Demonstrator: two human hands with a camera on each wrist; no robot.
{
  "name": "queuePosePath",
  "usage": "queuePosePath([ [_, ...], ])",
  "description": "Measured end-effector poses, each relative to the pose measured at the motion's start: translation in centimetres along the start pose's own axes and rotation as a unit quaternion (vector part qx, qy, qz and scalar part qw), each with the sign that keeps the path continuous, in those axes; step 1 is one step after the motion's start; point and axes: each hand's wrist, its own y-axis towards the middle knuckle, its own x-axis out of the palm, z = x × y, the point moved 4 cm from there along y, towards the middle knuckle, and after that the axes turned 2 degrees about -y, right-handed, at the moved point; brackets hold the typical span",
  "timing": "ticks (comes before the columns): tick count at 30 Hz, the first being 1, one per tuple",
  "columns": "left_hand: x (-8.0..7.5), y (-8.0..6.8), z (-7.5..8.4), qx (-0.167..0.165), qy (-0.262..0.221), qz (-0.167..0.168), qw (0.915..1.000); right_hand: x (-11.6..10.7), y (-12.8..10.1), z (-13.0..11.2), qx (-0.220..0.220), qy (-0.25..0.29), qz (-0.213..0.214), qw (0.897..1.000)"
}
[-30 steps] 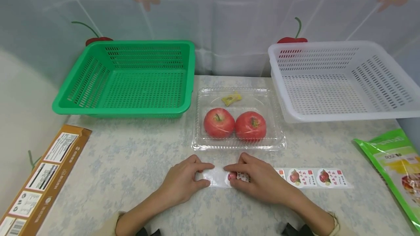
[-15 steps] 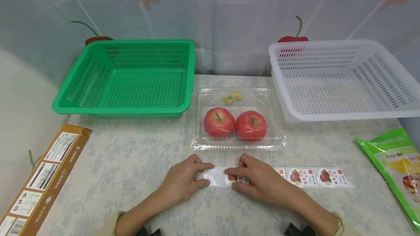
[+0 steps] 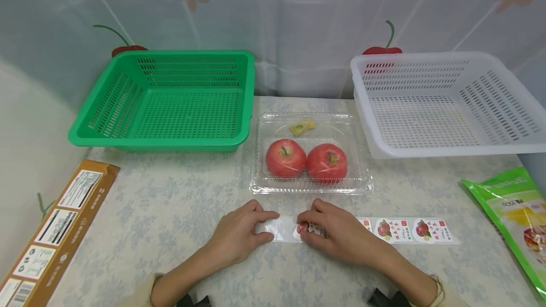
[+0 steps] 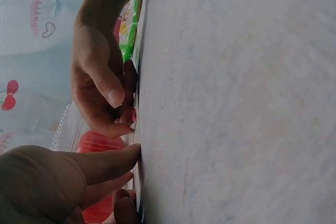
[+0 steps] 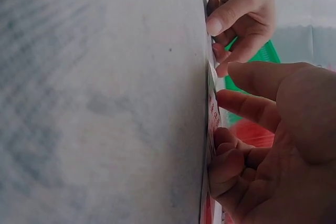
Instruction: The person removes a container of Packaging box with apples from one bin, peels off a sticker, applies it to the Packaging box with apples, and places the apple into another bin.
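Note:
A white strip of apple-printed stickers (image 3: 392,230) lies across the table in front of the clear box. On its bare left end the left hand (image 3: 239,231) rests, thumb and index finger spread apart and pressing. The right hand (image 3: 337,231) covers the middle of the strip, its index fingertip and thumb at the edges of the leftmost sticker (image 3: 302,229). In the right wrist view, that hand's index finger (image 5: 247,106) touches the strip's surface while other fingers bend beneath the palm. Two red apples (image 3: 286,158) and a small yellow packet (image 3: 302,127) sit in the clear plastic box (image 3: 311,186).
A green basket (image 3: 158,144) stands at the back left and a white basket (image 3: 460,150) at the back right. A long brown box (image 3: 81,221) lies along the left side. At the right edge is a green printed bag (image 3: 512,207).
The right hand's index fingertip shifts slightly right along the leftmost sticker, uncovering a little more of the bare backing. The left hand stays in place.

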Motion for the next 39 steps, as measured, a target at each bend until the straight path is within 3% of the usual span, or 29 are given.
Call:
queuePosePath([
  [20,-0.1,0.1,-0.1,-0.001,0.001,-0.003,1.0,0.3,0.2,-0.1,0.012,-0.009,0.026,1.0],
  [30,-0.1,0.0,0.1,0.008,0.004,-0.004,0.9999,0.0,0.0,-0.1,-0.015,0.013,0.062,0.998],
  [39,-0.1,0.0,0.0,0.011,-0.002,-0.009,0.9999,-0.8,-0.6,-0.1,-0.006,0.037,0.057,0.998],
])
